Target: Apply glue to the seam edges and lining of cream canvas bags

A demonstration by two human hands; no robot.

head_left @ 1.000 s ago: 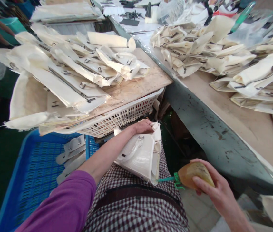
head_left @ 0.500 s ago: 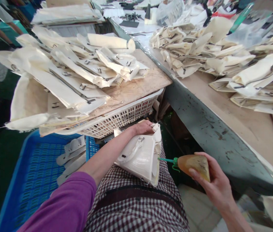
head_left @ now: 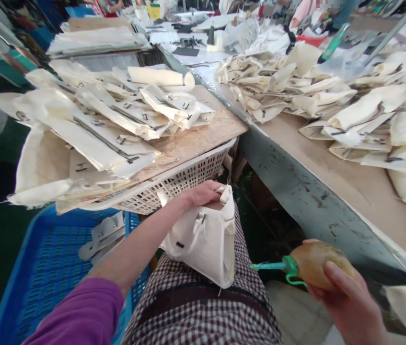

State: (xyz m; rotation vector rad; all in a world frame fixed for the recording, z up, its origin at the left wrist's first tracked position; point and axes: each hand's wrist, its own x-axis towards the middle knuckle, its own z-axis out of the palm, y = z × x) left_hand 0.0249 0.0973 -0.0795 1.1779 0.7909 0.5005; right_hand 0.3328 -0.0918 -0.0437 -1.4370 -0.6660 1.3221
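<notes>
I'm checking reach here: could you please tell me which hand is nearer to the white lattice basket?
Left. The left hand grips the cream bag just below the basket; the right hand holds a bottle well to its right.

the handbag (head_left: 206, 242) is finished in cream-white, the apron (head_left: 206, 321) is patterned in maroon-and-white checks, and the sleeve (head_left: 80, 316) is coloured purple. the squeeze bottle (head_left: 318, 266) is tinted amber, its nozzle (head_left: 271, 266) green. the crate (head_left: 37, 287) is coloured blue, the lattice basket (head_left: 188, 177) white, the stacked bag pieces (head_left: 116, 129) cream.
</notes>
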